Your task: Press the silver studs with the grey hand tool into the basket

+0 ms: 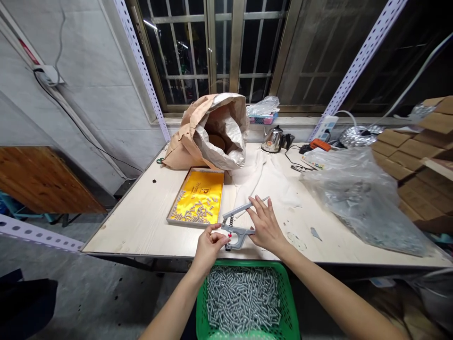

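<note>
My right hand (266, 226) grips grey spring-loaded pliers (242, 234) just above the table's front edge. Its fingers lie on the raised upper lever, and the thumb is by the lower handle. The two levers stand apart, with a dark coil spring between them and a small red part at the jaw. Close to that jaw, my left hand (211, 245) pinches thumb and forefinger together; whatever is between them is too small to make out. Beyond it lies a shallow tray (169, 221) lined with yellow cloth (198, 186), strewn with small metal cylinders (194, 213).
A green basket (292, 302) full of small metal pieces (244, 297) sits below the table's front edge. At the back stand an open paper sack (184, 141) and a metal kettle (272, 139). Plastic sheeting (364, 203) and stacked cardboard boxes (414, 160) occupy the right.
</note>
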`<act>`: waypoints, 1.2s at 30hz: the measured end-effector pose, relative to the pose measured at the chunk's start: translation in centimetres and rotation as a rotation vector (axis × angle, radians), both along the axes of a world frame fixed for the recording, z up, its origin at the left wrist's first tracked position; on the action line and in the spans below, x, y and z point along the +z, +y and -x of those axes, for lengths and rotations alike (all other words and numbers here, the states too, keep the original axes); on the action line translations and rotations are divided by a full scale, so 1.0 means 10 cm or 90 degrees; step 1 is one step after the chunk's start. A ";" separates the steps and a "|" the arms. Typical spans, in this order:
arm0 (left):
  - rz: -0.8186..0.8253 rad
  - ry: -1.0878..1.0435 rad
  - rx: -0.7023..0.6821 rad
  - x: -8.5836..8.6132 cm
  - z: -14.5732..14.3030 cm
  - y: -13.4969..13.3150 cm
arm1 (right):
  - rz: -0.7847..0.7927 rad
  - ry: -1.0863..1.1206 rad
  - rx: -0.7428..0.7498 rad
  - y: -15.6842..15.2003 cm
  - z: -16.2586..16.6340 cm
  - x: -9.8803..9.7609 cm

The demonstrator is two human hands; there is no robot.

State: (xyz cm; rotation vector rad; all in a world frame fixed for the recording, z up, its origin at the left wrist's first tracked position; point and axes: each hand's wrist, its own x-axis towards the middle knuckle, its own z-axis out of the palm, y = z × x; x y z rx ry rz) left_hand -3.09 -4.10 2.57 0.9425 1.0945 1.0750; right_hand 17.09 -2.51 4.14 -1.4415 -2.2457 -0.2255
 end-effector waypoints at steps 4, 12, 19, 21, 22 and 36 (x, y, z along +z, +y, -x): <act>-0.016 0.049 -0.011 -0.03 0.01 -0.02 | 0.018 -0.027 0.016 -0.01 0.01 0.00; -0.004 0.061 0.024 -0.10 -0.01 -0.04 | 0.036 -0.035 0.019 -0.05 0.02 -0.01; 0.020 0.069 0.024 -0.13 -0.02 -0.05 | 0.036 -0.023 0.012 -0.08 0.01 -0.07; 0.019 0.066 0.037 -0.14 -0.03 -0.05 | 0.042 -0.021 0.005 -0.08 0.02 -0.09; 0.017 0.061 0.045 -0.15 -0.04 -0.05 | 0.047 -0.018 0.001 -0.08 0.02 -0.10; -0.053 0.208 -0.051 -0.08 0.08 0.02 | 0.060 0.003 0.014 -0.09 0.03 -0.15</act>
